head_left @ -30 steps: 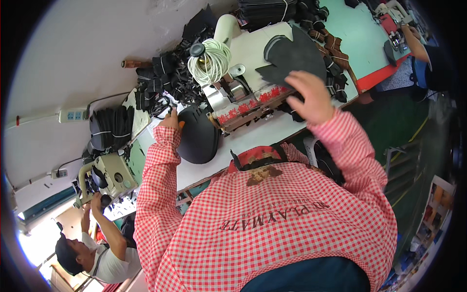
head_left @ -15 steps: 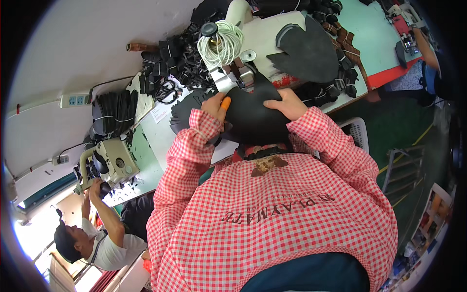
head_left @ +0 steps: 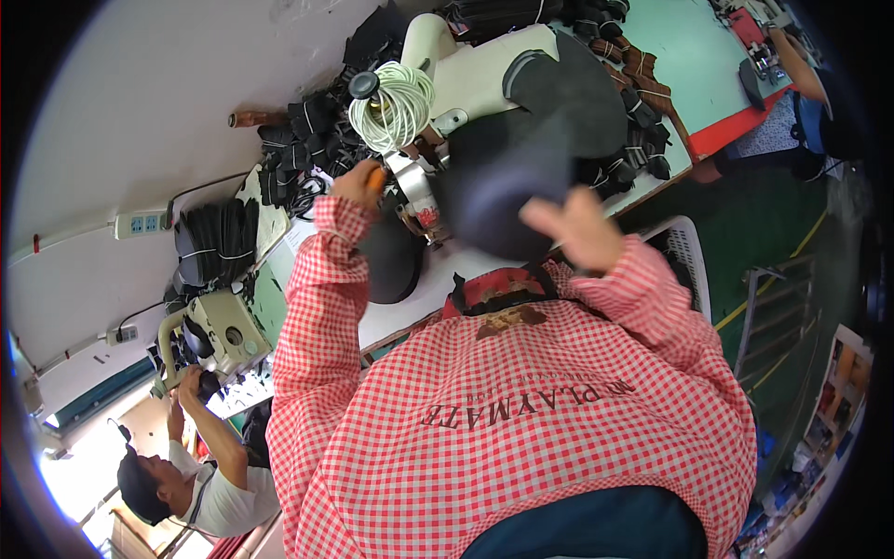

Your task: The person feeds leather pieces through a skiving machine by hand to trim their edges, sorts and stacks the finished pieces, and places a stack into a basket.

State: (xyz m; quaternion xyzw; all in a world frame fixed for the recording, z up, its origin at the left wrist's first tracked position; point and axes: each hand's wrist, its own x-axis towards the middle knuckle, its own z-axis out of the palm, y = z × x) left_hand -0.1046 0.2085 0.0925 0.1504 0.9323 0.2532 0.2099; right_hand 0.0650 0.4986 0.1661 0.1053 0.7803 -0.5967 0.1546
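Black panel [head_left: 494, 186], likely pliable, best edge-held; ten o'clock from my right hand [head_left: 589, 235], whose grip, like my left hand's [head_left: 358, 184], I can't discern.

Holds left hand [head_left: 357, 185] raised, upper left of centre, left forearm [head_left: 321, 298] near vertical; extends right hand [head_left: 587, 231] right of centre, blurred, grip indeterminable, right forearm [head_left: 656, 293] slanting up leftward.

Looks like a wide blk sheet [head_left: 498, 200], rounded at near end, blurred; partly overlapped by R hand [head_left: 587, 238], can't tell if gripped. Also incl. a rounded blk piece [head_left: 393, 265], lying on bench [head_left: 383, 320] just L.
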